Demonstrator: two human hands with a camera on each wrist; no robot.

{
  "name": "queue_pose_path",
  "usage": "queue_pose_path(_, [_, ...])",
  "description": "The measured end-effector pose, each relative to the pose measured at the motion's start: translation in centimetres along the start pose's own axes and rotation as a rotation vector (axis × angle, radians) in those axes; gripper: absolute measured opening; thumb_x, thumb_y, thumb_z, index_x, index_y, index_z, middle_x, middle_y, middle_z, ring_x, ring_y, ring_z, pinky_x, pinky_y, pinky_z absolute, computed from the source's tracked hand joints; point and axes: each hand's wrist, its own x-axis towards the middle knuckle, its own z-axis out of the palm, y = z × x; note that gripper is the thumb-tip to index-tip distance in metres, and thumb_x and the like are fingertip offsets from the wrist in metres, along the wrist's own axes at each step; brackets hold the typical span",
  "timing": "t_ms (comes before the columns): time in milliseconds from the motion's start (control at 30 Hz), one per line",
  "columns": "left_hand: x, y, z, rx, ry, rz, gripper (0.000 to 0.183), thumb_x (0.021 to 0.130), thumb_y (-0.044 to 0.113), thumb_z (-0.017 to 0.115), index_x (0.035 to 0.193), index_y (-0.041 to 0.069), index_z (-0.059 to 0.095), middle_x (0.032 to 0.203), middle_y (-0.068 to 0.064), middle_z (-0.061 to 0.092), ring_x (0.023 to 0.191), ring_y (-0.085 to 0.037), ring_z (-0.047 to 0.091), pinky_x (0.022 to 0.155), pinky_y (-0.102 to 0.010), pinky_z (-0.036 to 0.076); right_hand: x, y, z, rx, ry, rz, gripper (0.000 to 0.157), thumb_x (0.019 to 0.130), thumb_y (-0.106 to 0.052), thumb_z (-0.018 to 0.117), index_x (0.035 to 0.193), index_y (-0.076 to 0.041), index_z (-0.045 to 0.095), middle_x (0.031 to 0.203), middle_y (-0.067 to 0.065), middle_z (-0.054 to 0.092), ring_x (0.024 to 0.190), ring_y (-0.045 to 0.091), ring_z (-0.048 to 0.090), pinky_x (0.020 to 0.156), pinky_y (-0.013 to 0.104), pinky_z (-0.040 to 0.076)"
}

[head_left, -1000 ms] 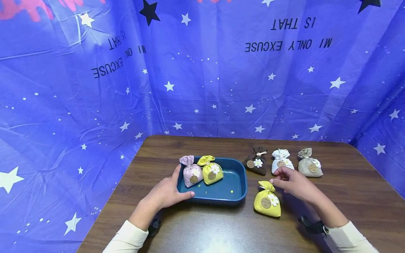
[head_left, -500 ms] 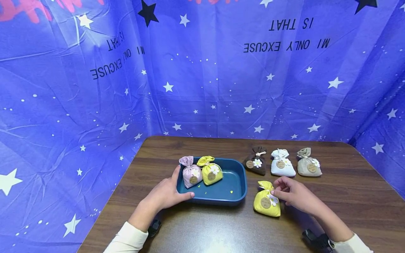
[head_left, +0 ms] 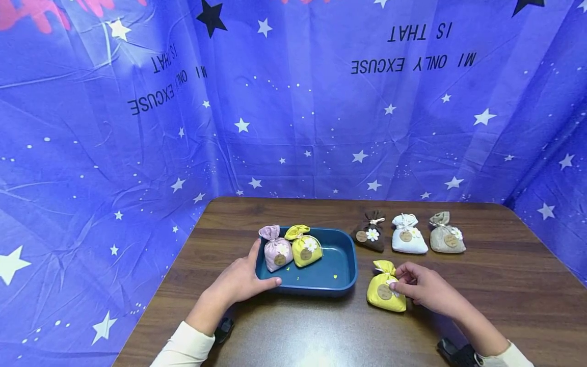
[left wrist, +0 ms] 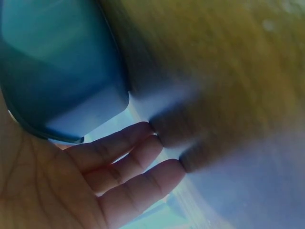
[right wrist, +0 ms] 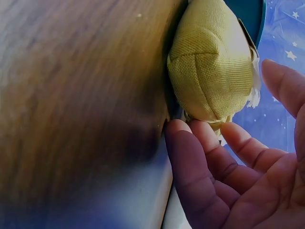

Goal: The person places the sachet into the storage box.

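Note:
My left hand rests against the left end of a dark blue tray, thumb along its front rim; in the left wrist view its fingers extend loosely beside the tray's corner. Inside the tray lie a pink sachet and a yellow sachet, side by side at the left. My right hand is at another yellow sachet on the table, the thumb over its white flower. In the right wrist view relaxed fingertips reach this sachet's side, the thumb a little off the flower.
Behind the right hand, a brown sachet, a white sachet and a beige sachet lie in a row on the wooden table. Small yellow bits lie on the tray floor. A blue star-printed curtain surrounds the table.
My right hand has come down and forward from the yellow sachet's neck to its side, the thumb now over the flower. The left hand and the tray hold their place.

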Motion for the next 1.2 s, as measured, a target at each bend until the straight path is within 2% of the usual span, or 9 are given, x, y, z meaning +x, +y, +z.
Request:
queue_pose_path(267, [-0.1,0.0,-0.1,-0.002,-0.002,0.002,0.123,0.073,0.078,0.066,0.158,0.006,0.015,0.124,-0.028,0.062,0.114,-0.038,0.061,0.097,-0.051,0.046,0.0,-0.1,0.2,-0.008,-0.006,0.012,0.042,0.088,-0.031,0.077,0.111,-0.001,0.059,0.089,0.005,0.066,0.075,0.020,0.060,0.056,0.034,0.053])
queue_pose_path(700, [0.0,-0.1,0.1,-0.004,-0.003,-0.005,0.122,0.073,0.076,0.067,0.159,0.008,0.014,0.127,-0.026,0.061,0.116,-0.038,0.060,0.098,-0.051,0.046,0.8,0.0,0.5,0.047,-0.052,-0.002,0.042,0.087,-0.026,0.077,0.114,-0.001,0.057,0.096,0.008,0.067,0.078,0.021,0.062,0.055,0.039,0.054])
queue_pose_path(900, [-0.1,-0.1,0.1,0.002,-0.003,-0.005,0.123,0.072,0.079,0.066,0.159,0.009,0.014,0.127,-0.026,0.061,0.116,-0.037,0.060,0.098,-0.051,0.046,1.0,-0.1,0.5,0.053,-0.064,-0.008,0.040,0.087,-0.026,0.078,0.112,-0.002,0.057,0.093,0.008,0.064,0.076,0.022,0.060,0.054,0.039,0.053])
queue_pose_path(1200, [0.0,0.0,0.0,0.002,-0.010,-0.004,0.120,0.075,0.073,0.069,0.159,0.007,0.014,0.123,-0.027,0.063,0.114,-0.038,0.061,0.096,-0.052,0.047,1.1,-0.5,0.4,0.052,-0.056,-0.055,0.038,0.086,-0.024,0.078,0.110,-0.002,0.057,0.091,0.007,0.063,0.071,0.019,0.059,0.051,0.035,0.052])
